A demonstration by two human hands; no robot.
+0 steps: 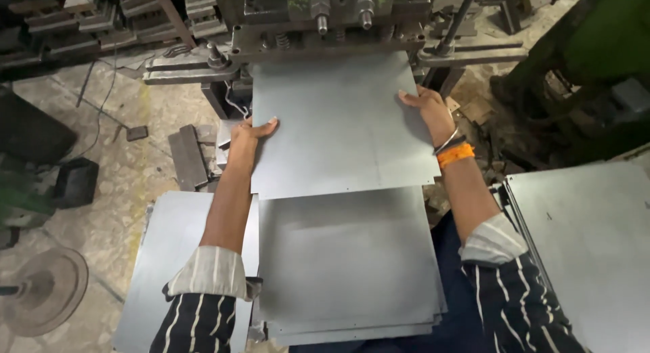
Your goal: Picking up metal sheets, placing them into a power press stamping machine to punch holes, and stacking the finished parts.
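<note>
A flat grey metal sheet (338, 126) lies level with its far edge under the head of a press machine (325, 21). My left hand (249, 131) grips the sheet's left edge, thumb on top. My right hand (425, 106) holds the right edge, with orange and dark bands on the wrist. Below the held sheet, a stack of similar metal sheets (349, 265) rests over my lap.
Another sheet pile (589, 231) lies at the right and a single sheet (166, 258) at the left. A metal block (187, 157) and a round wheel (44, 292) sit on the stone floor. Green machinery (596, 41) stands at the right.
</note>
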